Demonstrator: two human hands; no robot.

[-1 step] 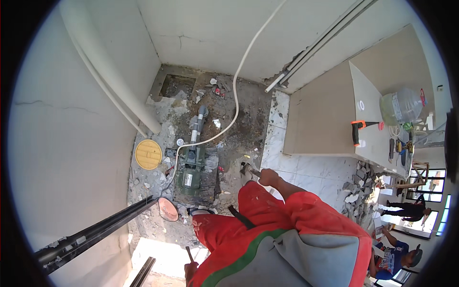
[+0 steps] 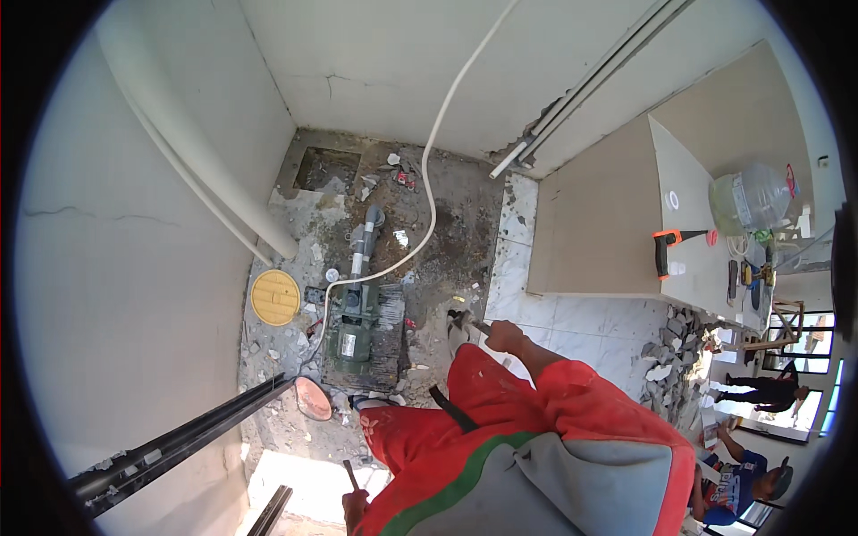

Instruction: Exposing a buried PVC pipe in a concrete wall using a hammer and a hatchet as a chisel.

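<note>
My right hand (image 2: 508, 335) grips the handle of a hammer (image 2: 463, 319), held out low over the broken concrete beside the white tiles. My left hand (image 2: 355, 506), partly hidden by my red trouser leg, is closed round a thin dark bar, perhaps a chisel (image 2: 349, 475). A green pump (image 2: 354, 344) with grey pipe (image 2: 368, 228) lies on a dark board (image 2: 389, 323) on the rubble-strewn floor. A white hose (image 2: 429, 188) curves across it. A round yellow lid (image 2: 275, 297) and a pinkish pan (image 2: 313, 397) lie to the left of the pump.
White pipes (image 2: 201, 165) lean at the left wall; dark rails (image 2: 179, 438) slant below. At right stands a counter (image 2: 592, 219) with a saw (image 2: 661, 256), water jug (image 2: 749, 198) and tools. A rubble pile (image 2: 677, 348) and two other people (image 2: 735, 487) (image 2: 773, 393) are beyond.
The floor, pump and walls appear slightly lower and further left in the picture. Both my hands keep the same grip.
</note>
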